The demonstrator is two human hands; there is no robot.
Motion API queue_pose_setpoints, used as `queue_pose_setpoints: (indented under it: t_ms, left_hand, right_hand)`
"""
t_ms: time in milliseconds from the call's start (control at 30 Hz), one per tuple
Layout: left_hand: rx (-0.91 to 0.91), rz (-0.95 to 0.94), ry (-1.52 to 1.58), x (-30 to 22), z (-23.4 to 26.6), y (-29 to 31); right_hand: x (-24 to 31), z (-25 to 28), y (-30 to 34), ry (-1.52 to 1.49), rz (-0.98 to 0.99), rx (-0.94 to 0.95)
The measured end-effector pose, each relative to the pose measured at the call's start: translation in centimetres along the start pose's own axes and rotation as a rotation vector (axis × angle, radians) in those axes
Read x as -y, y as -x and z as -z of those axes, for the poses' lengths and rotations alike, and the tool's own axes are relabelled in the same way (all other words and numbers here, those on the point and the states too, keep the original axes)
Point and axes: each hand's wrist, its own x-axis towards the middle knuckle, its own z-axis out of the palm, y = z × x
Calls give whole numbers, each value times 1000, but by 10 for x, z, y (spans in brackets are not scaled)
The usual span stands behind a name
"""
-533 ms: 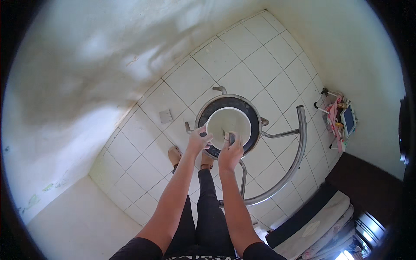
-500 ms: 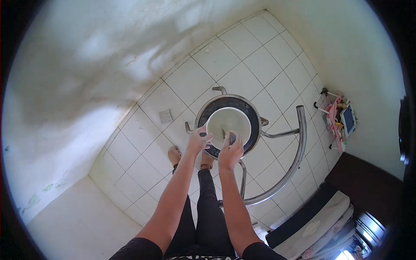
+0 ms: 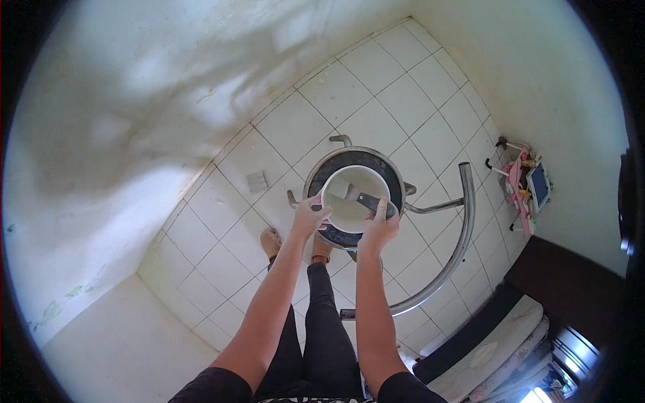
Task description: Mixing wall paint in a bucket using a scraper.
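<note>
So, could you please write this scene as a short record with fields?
left hand: grips near-left rim of white bucket
right hand: holds dark-handled scraper, blade over the bucket's inside
support: black round seat with metal frame
floor: pale tiles; small greyish flat piece towards the left

head: left fisheye | worn on head | looks steeply down | hands (image 3: 380, 231) near, tiled floor (image 3: 373, 127) beyond
</note>
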Motion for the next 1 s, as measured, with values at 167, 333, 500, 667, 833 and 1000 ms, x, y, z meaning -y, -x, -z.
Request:
queue_pose_setpoints:
  t_ms: [167, 333, 500, 667, 833, 1000]
  left_hand:
    - [16, 24, 16, 0, -1, 0]
    - [8, 8, -53, -6, -3, 6]
    - [35, -27, -60, -11, -2, 8]
    - [52, -40, -93, -11, 0, 8]
    - [48, 1, -91, -12, 1, 9]
    - [29, 3, -24, -7, -3, 5]
  right_hand:
    - [2, 2, 6, 277, 532, -17]
    - [-3, -7, 3, 366, 568, 207]
    - [-9, -17, 13, 357, 661, 460]
    - [-4, -9, 13, 449, 660, 587]
    - [11, 2, -2, 438, 584, 538]
    - [7, 1, -9, 270, 657, 553]
